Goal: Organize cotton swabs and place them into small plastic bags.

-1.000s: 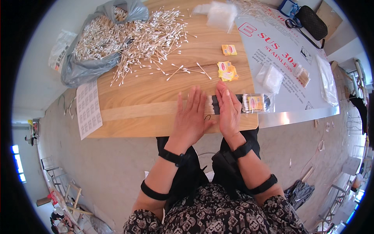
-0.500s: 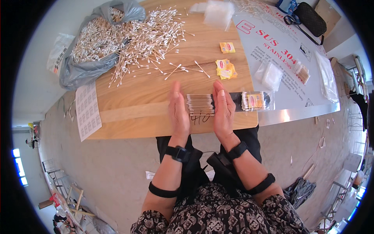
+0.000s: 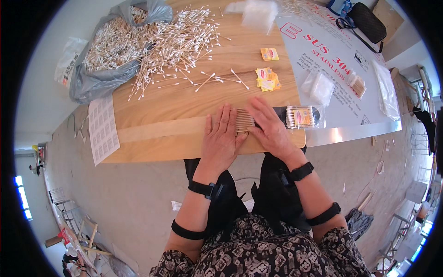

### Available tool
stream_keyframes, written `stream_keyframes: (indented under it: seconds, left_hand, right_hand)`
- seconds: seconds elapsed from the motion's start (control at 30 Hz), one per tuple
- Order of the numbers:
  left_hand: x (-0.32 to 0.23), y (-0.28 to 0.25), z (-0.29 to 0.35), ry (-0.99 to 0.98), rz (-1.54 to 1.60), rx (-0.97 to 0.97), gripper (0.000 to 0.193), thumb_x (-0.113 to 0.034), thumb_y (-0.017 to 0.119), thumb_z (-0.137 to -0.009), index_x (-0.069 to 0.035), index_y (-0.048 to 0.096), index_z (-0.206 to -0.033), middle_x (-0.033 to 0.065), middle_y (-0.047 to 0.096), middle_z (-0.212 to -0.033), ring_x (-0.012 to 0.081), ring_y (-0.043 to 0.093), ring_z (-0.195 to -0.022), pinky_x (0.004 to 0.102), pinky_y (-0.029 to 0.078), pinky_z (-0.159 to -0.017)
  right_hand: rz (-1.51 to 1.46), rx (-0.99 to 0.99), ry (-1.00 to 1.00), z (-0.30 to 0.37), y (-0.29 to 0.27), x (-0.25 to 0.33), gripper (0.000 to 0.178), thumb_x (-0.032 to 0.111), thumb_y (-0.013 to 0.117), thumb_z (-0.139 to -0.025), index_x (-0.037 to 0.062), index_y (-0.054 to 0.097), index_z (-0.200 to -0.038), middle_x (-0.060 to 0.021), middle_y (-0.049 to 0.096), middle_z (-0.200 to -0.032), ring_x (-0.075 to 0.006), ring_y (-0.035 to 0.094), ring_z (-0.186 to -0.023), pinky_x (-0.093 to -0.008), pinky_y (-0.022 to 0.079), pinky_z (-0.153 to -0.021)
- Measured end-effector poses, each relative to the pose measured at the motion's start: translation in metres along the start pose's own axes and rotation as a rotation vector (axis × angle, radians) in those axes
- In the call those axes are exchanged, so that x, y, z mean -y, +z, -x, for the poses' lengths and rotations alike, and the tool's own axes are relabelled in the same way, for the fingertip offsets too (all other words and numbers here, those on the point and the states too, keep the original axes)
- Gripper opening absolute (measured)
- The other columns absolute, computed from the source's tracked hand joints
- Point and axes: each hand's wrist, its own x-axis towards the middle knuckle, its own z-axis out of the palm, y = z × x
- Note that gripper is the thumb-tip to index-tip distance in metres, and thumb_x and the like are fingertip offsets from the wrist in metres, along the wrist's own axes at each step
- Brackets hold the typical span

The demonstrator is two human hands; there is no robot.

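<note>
A row of cotton swabs [image 3: 243,121] lies side by side near the table's front edge, partly covered by both hands. My left hand [image 3: 220,141] is palm down over its left end, fingers stretched out and slightly apart. Over the right end rests my right hand [image 3: 271,127], its fingers extended and lightly bent, the thumb apart and close to the swabs' near tips. Neither hand grips anything that I can see. Just right of my right hand, a clear bag of swabs with a yellow label [image 3: 301,117] lies on a dark strip [image 3: 279,111].
A grey plastic bag [image 3: 104,83] spills a big heap of loose swabs [image 3: 180,41] at the far left. Yellow cards [image 3: 267,79] lie beyond my right hand. Clear bags [image 3: 260,16] sit at the back. A label sheet [image 3: 103,129] hangs over the left edge; a metal sheet [image 3: 341,92] adjoins on the right.
My hands have turned from upright palms at both sides of the swab row to lying over it. The row sits slightly farther right and is more covered.
</note>
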Motion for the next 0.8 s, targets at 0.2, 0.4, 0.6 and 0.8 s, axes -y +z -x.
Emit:
stream_keyframes:
  seconds: [0.2, 0.4, 0.6, 0.8]
  left_hand:
    - [-0.002, 0.001, 0.0, 0.02, -0.051, 0.012, 0.068, -0.042, 0.048, -0.097, -0.003, 0.03, -0.15, 0.0154, 0.025, -0.158, 0.0282, 0.019, -0.148, 0.0491, 0.013, -0.119]
    - [-0.001, -0.001, 0.002, 0.004, -0.037, 0.024, 0.068, -0.042, 0.048, -0.097, -0.003, 0.029, -0.15, 0.0153, 0.025, -0.158, 0.0279, 0.018, -0.148, 0.0492, 0.013, -0.119]
    - [-0.002, -0.008, 0.006, 0.033, 0.022, 0.069, 0.07, -0.044, 0.044, -0.098, -0.003, 0.025, -0.152, 0.0158, 0.021, -0.159, 0.0289, 0.015, -0.149, 0.0494, 0.01, -0.119]
    - [-0.003, -0.008, 0.009, 0.04, -0.028, 0.105, 0.074, -0.047, 0.043, -0.097, -0.004, 0.022, -0.153, 0.0163, 0.018, -0.16, 0.0301, 0.013, -0.149, 0.0497, 0.009, -0.119]
  right_hand:
    - [0.392, 0.092, -0.185, 0.006, 0.009, -0.005, 0.045, 0.005, 0.061, -0.081, 0.0019, 0.058, -0.126, -0.0152, 0.053, -0.133, -0.0349, 0.046, -0.128, -0.0451, 0.038, -0.109]
    - [0.521, 0.176, -0.102, 0.016, 0.013, 0.015, 0.055, 0.014, 0.059, -0.086, -0.0019, 0.045, -0.137, -0.0174, 0.042, -0.146, -0.0319, 0.038, -0.137, -0.0451, 0.028, -0.115]
    - [0.568, 0.238, -0.041, 0.019, 0.013, 0.015, 0.069, 0.032, 0.059, -0.088, -0.0012, 0.036, -0.144, -0.0167, 0.034, -0.153, -0.0299, 0.03, -0.142, -0.0469, 0.019, -0.118]
    - [0.571, 0.254, -0.043, 0.02, 0.012, 0.013, 0.075, 0.04, 0.057, -0.088, -0.0017, 0.034, -0.146, -0.0165, 0.031, -0.154, -0.0295, 0.028, -0.144, -0.0475, 0.016, -0.118]
